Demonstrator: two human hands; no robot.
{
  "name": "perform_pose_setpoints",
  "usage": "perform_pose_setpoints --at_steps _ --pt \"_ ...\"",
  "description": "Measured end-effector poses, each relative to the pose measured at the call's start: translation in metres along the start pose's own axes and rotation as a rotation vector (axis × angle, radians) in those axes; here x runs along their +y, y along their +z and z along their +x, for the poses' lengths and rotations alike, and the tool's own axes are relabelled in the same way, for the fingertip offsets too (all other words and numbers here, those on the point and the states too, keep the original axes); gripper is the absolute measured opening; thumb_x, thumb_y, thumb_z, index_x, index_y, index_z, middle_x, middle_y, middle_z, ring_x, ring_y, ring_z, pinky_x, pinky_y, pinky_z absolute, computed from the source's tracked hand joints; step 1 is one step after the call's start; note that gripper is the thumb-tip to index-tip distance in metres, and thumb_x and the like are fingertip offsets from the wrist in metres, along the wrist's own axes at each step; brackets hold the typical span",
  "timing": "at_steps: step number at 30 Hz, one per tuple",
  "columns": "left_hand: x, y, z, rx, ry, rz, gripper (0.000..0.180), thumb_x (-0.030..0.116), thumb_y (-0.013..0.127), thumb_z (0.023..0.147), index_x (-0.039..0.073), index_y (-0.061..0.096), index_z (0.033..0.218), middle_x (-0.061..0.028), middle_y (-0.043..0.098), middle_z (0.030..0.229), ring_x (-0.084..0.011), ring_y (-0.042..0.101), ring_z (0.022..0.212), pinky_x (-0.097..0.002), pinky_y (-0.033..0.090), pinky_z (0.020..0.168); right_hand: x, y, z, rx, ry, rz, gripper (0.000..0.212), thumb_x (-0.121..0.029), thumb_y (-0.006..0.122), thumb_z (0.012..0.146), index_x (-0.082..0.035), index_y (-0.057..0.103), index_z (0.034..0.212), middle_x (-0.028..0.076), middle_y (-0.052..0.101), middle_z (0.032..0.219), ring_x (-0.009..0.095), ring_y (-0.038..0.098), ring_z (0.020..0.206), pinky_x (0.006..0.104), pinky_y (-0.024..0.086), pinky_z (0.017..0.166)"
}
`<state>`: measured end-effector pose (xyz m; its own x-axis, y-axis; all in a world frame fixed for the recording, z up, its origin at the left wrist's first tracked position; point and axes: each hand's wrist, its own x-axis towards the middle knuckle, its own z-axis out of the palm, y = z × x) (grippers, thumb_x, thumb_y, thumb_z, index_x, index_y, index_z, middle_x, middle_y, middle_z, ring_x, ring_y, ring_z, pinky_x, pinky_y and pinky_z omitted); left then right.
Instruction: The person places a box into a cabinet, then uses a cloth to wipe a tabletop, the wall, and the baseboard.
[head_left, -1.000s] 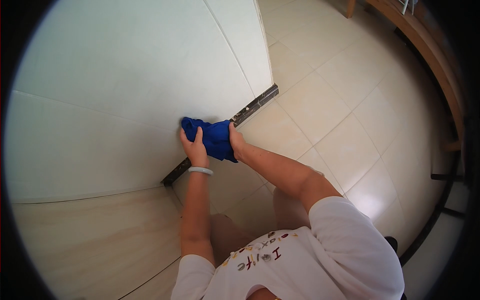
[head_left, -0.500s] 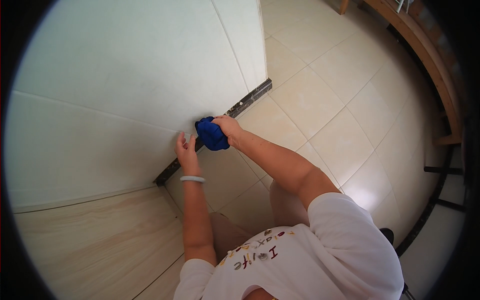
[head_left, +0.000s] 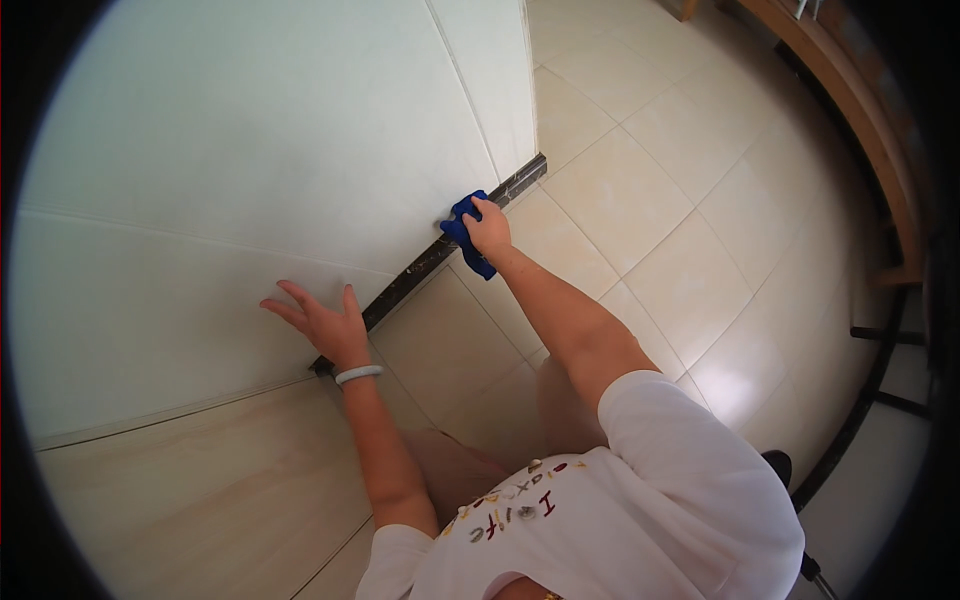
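A crumpled blue cloth is gripped in my right hand, which presses it on the dark marbled baseboard along the foot of the white tiled wall. Part of the cloth hangs down over the floor side. My left hand is spread with its fingers apart at the lower part of the wall, near the baseboard's near end; it holds nothing. A pale bangle circles my left wrist.
Beige floor tiles stretch to the right of the wall's corner. A curved-looking wooden furniture frame stands at the far right, with black bars below it. Wood-grain panelling lies at the lower left.
My right hand has moved up and right along the baseboard with the cloth, now flattened against it. My left hand has moved left and down, its fingers spreading wide.
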<state>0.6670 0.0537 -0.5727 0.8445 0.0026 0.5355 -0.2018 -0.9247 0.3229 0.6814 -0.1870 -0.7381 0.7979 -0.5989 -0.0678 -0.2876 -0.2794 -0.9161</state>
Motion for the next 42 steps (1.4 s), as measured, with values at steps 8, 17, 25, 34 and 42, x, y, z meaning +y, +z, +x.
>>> perform_pose_setpoints --at_steps 8,17,25,34,42 --pt "-0.017 -0.020 -0.004 -0.069 0.016 0.082 0.095 0.019 0.072 0.079 0.010 0.012 0.152 -0.0277 -0.009 0.154 -0.0419 0.014 0.143 -0.0405 0.039 0.106 -0.059 0.017 -0.007 0.397 0.133 0.145 0.047 -0.021 0.061 0.086 -0.004 0.053 0.129 0.020 0.048 0.134 0.038 0.048 0.119 0.0427 0.036 0.104" --pt "-0.001 -0.009 -0.001 -0.071 -0.003 0.067 0.093 0.019 0.072 0.079 0.009 0.013 0.151 -0.0274 -0.008 0.154 -0.0423 0.013 0.143 -0.0406 0.040 0.106 -0.016 0.013 0.008 0.183 0.132 0.173 0.043 -0.020 0.064 0.082 -0.001 0.060 0.121 0.020 0.059 0.123 0.033 0.054 0.117 0.0389 0.041 0.102" --pt "-0.007 -0.011 -0.003 -0.044 0.092 0.070 0.092 0.018 0.072 0.079 0.010 0.015 0.151 -0.0264 -0.007 0.155 -0.0404 0.014 0.143 -0.0400 0.040 0.106 -0.040 0.006 0.007 0.328 0.240 0.347 0.067 -0.009 0.065 0.077 0.002 0.038 0.137 0.024 0.049 0.132 0.039 0.048 0.121 0.0412 0.038 0.104" --pt "-0.007 -0.016 -0.005 -0.058 0.030 0.071 0.091 0.018 0.072 0.079 0.011 0.017 0.151 -0.0257 -0.006 0.155 -0.0397 0.019 0.142 -0.0406 0.041 0.105 -0.057 0.001 -0.003 0.328 0.081 0.384 0.071 -0.001 0.059 0.074 -0.004 0.036 0.141 0.024 0.055 0.127 0.039 0.051 0.120 0.0397 0.040 0.103" --pt "-0.008 -0.020 -0.006 -0.045 0.007 0.110 0.090 0.018 0.072 0.078 0.012 0.018 0.151 -0.0238 -0.004 0.156 -0.0386 0.023 0.141 -0.0398 0.042 0.104 -0.074 0.000 -0.013 0.208 0.175 0.500 0.080 0.000 0.057 0.075 -0.005 0.024 0.147 0.024 0.047 0.138 0.036 0.046 0.128 0.0351 0.036 0.106"
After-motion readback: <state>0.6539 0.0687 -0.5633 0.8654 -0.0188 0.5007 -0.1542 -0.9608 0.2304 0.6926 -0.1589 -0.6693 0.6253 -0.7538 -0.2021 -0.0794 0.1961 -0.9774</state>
